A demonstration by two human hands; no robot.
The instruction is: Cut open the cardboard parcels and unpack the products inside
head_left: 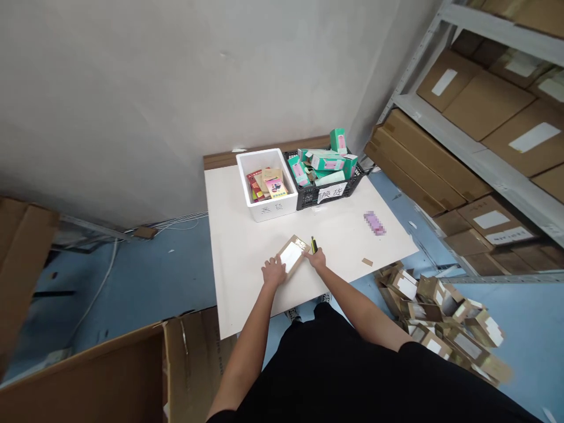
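Observation:
A small brown cardboard parcel (pixel 292 255) with a white label lies on the white table (pixel 247 247). My left hand (pixel 274 272) rests on its near-left corner, fingers curled against it. My right hand (pixel 316 257) sits at the parcel's right edge, closed round a small dark tool with a yellow-green tip (pixel 314 244). Both forearms reach in from below.
At the table's back stand a white foam bin (pixel 266 183) of colourful packets and a black crate (pixel 328 176) of teal boxes. A purple item (pixel 374 223) lies right. Opened parcels (pixel 440 317) litter the floor; shelves of cartons (pixel 480 111) stand right, a big open carton (pixel 97 376) near left.

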